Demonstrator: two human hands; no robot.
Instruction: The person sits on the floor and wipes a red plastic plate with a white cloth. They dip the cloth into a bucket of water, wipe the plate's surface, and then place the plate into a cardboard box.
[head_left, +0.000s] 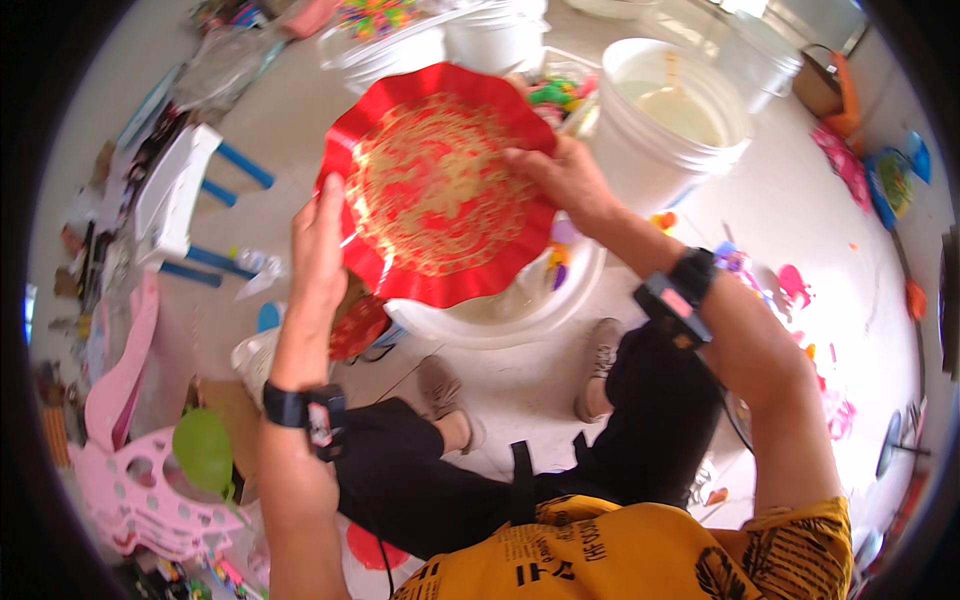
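Observation:
A red dish (450, 281) with a wavy rim and a gold pattern is held up before me, its face turned towards the camera. My left hand (319, 236) grips its left rim, thumb along the edge. At the right rim my right hand (566, 176) clasps it, thumb on the face and the other fingers hidden behind. Directly below the dish stands a wide white tub (495, 330), partly covered by it. A purple and orange item (558, 262) shows inside that tub. What else it holds is mostly hidden.
A tall white bucket (637, 165) with a ladle-like utensil (671, 97) stands at the upper right. On the left are an overturned white stool (176, 199) with blue legs, a pink plastic chair (135, 480) and a green balloon (204, 450). Colourful toys (795, 285) litter the floor at right.

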